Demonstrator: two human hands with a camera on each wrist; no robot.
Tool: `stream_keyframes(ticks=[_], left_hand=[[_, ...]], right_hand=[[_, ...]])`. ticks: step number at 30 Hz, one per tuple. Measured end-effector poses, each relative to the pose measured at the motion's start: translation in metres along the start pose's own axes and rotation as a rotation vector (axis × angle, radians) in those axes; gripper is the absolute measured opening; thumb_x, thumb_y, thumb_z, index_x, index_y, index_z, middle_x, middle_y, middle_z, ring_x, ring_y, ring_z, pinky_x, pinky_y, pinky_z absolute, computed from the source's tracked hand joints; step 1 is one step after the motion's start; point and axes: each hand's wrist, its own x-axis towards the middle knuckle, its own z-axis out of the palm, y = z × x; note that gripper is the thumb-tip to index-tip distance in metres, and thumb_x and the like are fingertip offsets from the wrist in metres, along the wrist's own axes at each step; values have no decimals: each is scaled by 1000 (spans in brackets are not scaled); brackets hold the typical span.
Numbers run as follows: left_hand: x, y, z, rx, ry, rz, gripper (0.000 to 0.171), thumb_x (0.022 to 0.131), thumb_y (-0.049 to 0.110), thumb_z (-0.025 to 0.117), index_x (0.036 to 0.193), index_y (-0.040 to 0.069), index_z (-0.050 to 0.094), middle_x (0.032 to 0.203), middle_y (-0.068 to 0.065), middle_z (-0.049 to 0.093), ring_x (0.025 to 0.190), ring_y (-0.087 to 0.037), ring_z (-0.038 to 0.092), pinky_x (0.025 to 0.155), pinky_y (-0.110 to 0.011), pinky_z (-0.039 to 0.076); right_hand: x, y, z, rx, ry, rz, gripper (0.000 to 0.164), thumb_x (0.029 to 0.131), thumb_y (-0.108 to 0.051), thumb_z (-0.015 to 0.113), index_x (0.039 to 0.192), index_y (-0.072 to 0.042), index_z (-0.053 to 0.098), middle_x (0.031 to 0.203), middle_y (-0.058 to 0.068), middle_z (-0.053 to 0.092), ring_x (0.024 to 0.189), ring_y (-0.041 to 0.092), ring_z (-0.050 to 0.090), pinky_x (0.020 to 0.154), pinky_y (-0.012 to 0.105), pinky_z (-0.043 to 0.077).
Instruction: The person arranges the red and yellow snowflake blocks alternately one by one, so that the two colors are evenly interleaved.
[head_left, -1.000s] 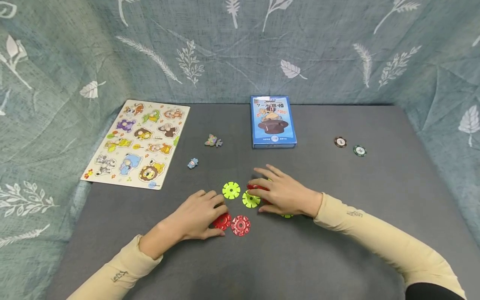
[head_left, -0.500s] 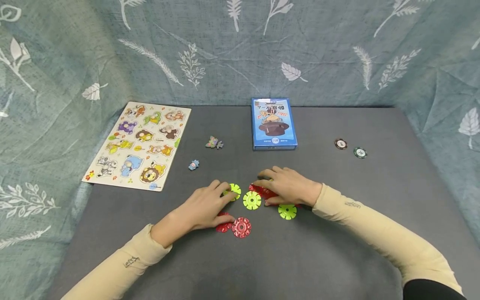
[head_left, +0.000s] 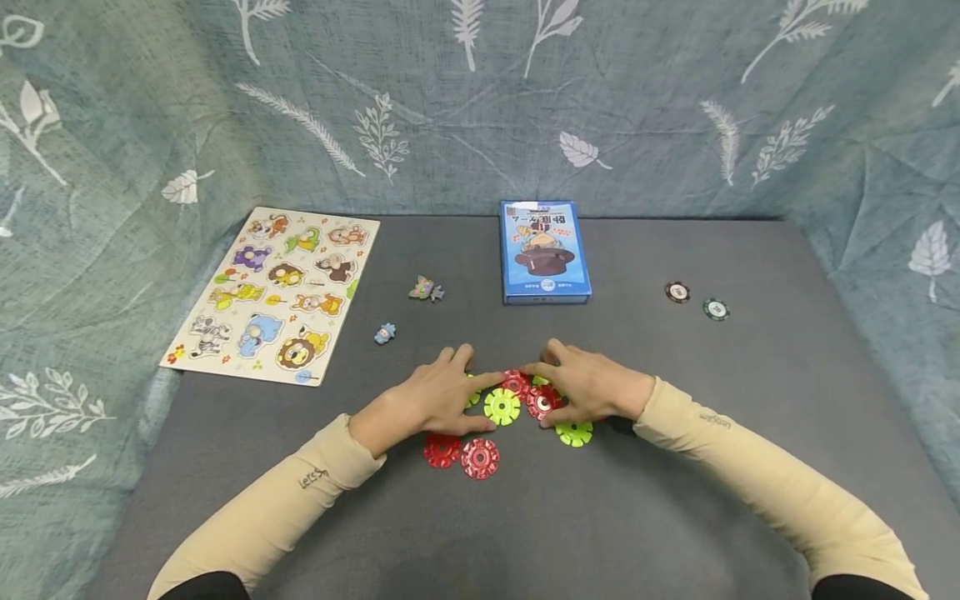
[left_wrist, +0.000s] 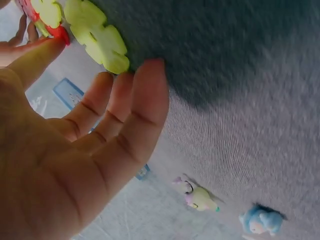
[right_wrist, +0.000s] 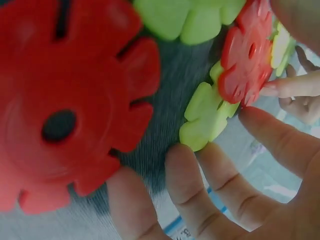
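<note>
Red and lime-green slotted plastic discs lie on the grey table in the head view. My left hand (head_left: 438, 396) spreads its fingers around a green disc (head_left: 502, 407), index fingertip by a red disc (head_left: 516, 383). It partly hides another green disc (head_left: 472, 393). Past its fingertips in the left wrist view is a green disc (left_wrist: 100, 40). Fingers spread, my right hand (head_left: 596, 385) rests at the discs opposite, thumb near a red disc (head_left: 543, 402). The right wrist view shows its fingertips along the edges of a large red disc (right_wrist: 85, 90) and a green disc (right_wrist: 205, 112).
Nearer me lie a red disc (head_left: 442, 451) and another red disc (head_left: 480, 458). Behind are a blue game box (head_left: 546, 258), an animal puzzle board (head_left: 273, 296), small figurines (head_left: 385, 333) and poker chips (head_left: 678, 292). A leaf-print cloth (head_left: 480, 108) backs the table.
From beside the nearer red discs, my left hand has moved right and forward to the green ones, uncovering those red discs. My right hand has shifted slightly, and more of the red discs beneath it shows.
</note>
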Motion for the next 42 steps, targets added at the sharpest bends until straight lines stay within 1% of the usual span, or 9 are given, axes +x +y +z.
stream_keyframes(ticks=[8, 15, 18, 22, 25, 27, 35, 38, 42], left_hand=[[-15, 14, 9, -55, -32, 58, 70, 84, 60, 63, 145, 35, 42, 109, -7, 42, 86, -19, 38, 56, -30, 40], [-38, 29, 24, -71, -15, 114, 70, 82, 56, 67, 145, 35, 43, 105, -4, 40, 84, -17, 36, 52, -26, 37], [-46, 33, 28, -93, -1, 141, 68, 82, 55, 68, 144, 34, 45, 106, -5, 42, 84, -16, 37, 51, -25, 36], [-57, 28, 29, -133, 31, 116, 69, 81, 50, 72, 142, 32, 47, 109, -4, 43, 85, -16, 38, 52, -26, 36], [-67, 19, 29, -167, 55, 69, 73, 77, 44, 79, 141, 26, 49, 107, -3, 43, 84, -15, 40, 56, -29, 39], [-72, 14, 29, -175, 79, 53, 74, 73, 41, 83, 136, 19, 52, 106, -3, 46, 84, -15, 44, 59, -31, 43], [-79, 9, 38, -155, 124, 109, 58, 71, 38, 85, 112, 8, 57, 96, 0, 53, 77, -13, 52, 66, -31, 46], [-79, 9, 40, -138, 145, 126, 55, 70, 37, 85, 109, 9, 59, 93, 1, 52, 76, -12, 50, 64, -30, 45], [-80, 9, 41, -127, 176, 147, 51, 70, 35, 85, 107, 9, 60, 94, 2, 52, 78, -12, 51, 66, -29, 47]], right_hand=[[-22, -13, 14, 46, 44, -33, 70, 80, -40, 77, 140, -16, 50, 114, 8, 50, 83, 13, 54, 68, 26, 49], [-45, -31, 34, 40, 100, -65, 67, 78, -39, 79, 136, -18, 54, 105, 3, 50, 73, 7, 47, 57, 19, 41], [-55, -31, 38, 12, 178, -63, 62, 79, -44, 77, 132, -19, 58, 102, 1, 51, 73, 8, 46, 56, 18, 37], [-70, -12, 36, -89, 343, 125, 58, 76, -51, 76, 120, -15, 65, 96, 3, 53, 76, 15, 47, 54, 25, 37], [-83, 4, 33, -76, 319, 317, 55, 76, -49, 76, 114, -11, 65, 94, 6, 52, 75, 19, 45, 52, 29, 36], [-90, 10, 32, -27, 257, 350, 51, 77, -47, 76, 110, -10, 64, 93, 5, 52, 73, 17, 46, 54, 31, 38], [-99, -11, 21, 74, 37, 203, 38, 85, -48, 68, 101, -15, 62, 83, -8, 54, 65, 6, 46, 59, 29, 42], [-94, -21, 19, 0, 89, 160, 36, 84, -47, 69, 100, -15, 65, 82, -7, 58, 63, 6, 48, 57, 30, 43], [-71, -31, 18, -115, 271, 25, 34, 84, -45, 71, 101, -15, 68, 85, -4, 61, 64, 9, 53, 56, 30, 46]])
